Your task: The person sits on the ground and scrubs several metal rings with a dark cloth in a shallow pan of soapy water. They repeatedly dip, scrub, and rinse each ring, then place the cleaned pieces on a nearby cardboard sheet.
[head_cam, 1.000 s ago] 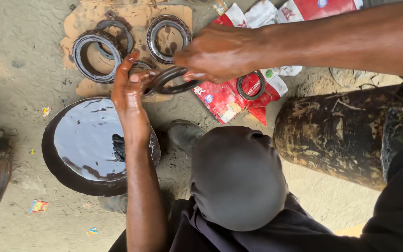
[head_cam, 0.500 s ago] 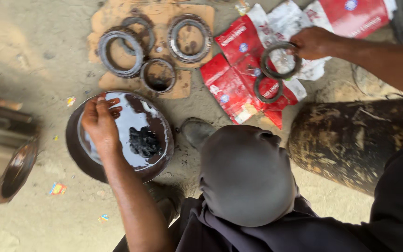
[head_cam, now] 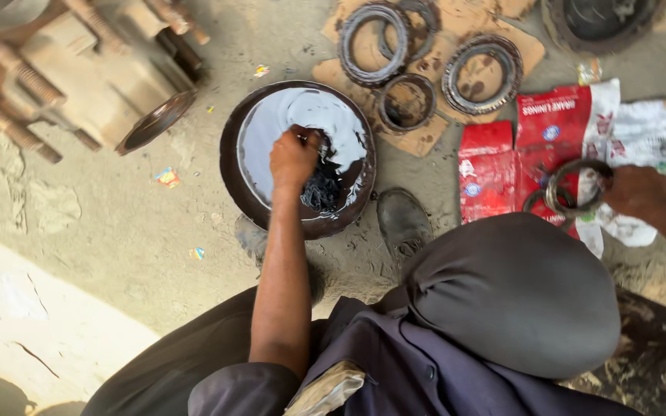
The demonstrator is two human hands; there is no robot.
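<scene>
Head view: against the earlier frames, the left hand had come down from the pan's rim and dug its fingers into the black grease in the round pan at upper centre. The right hand at the right edge gripped a bearing ring over the red packets. Open ground lay left of the pan; rings on cardboard crowded its upper right rim.

Bare-armed person wears dark grey trousers, a grease-smeared shirt and black shoe.
</scene>
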